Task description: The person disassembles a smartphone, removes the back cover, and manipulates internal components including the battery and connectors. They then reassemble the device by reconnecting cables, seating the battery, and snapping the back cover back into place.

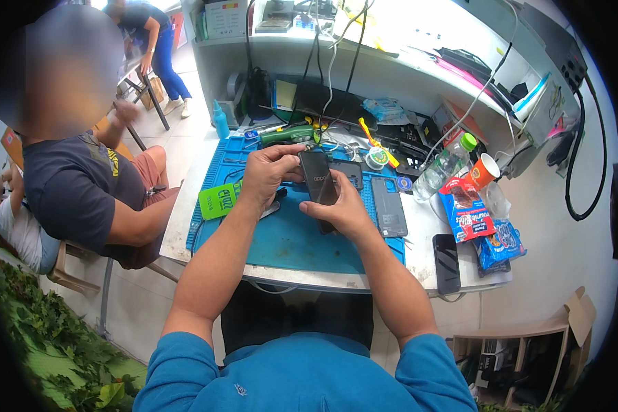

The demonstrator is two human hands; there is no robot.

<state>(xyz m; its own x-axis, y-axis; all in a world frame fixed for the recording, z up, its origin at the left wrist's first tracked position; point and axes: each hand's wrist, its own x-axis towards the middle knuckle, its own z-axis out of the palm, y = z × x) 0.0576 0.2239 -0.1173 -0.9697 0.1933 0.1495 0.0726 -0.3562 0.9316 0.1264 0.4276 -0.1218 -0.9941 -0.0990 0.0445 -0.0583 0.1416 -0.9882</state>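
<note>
A dark smartphone (316,180) is held above the blue work mat (302,255), its screen lit with a small pale logo. My right hand (342,211) grips its lower right side, thumb over the front. At the upper left corner of the phone, my left hand (266,175) is closed, thumb and forefinger pinching at the edge; the exact contact is partly hidden. Behind the phone lies a dark phone part (348,173). To the right rests a grey phone back cover (389,207). A bright green packet (218,201) lies left of my left wrist.
Tools and a green-handled tool (286,134) clutter the mat's far side. On the right stand a plastic bottle (443,168) and an orange cup (484,170), beside snack packets (465,209) and another phone (448,264). Cables hang from the shelf. A person (89,185) sits at left.
</note>
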